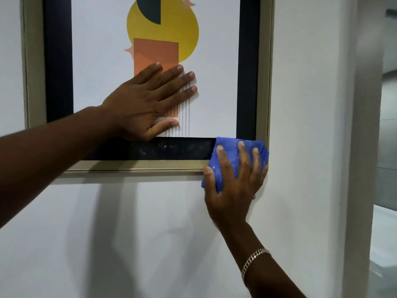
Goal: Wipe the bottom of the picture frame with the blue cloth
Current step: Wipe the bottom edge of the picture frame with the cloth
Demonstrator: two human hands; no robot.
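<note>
Head view is showing us the picture frame (137,166) hanging on a white wall (129,233), and we are taking everything from that frame as our landmark, moving left to right. Reaching in from the frame's left side, our left hand (148,100) is lying flat and spread on the print, fingers fanned, palm just above the frame's dark bottom band (171,149); we are judging that it is steadying the frame against the wall. Along that band, towards its middle, pale specks of dust are showing, so most of the bottom looks unwiped. At the frame's lower right corner our right hand (234,181) is pressing the blue cloth (229,160) flat against the frame, fingers spread over the bunched cloth and thumb hooked at its left edge; the cloth is covering both the dark band and the beige outer moulding there and is hanging a little below the frame's bottom edge. To do the wipe well, we are thinking a steady, even pass leftwards along the bottom is called for, keeping the cloth wrapped over the lower lip so that the underside gets cleaned too. Room leftwards along the bottom looks open until our own left forearm, which is crossing the frame's lower left part. Right of the frame, the wall corner (352,147) is standing near, leaving little room on that side.
</note>
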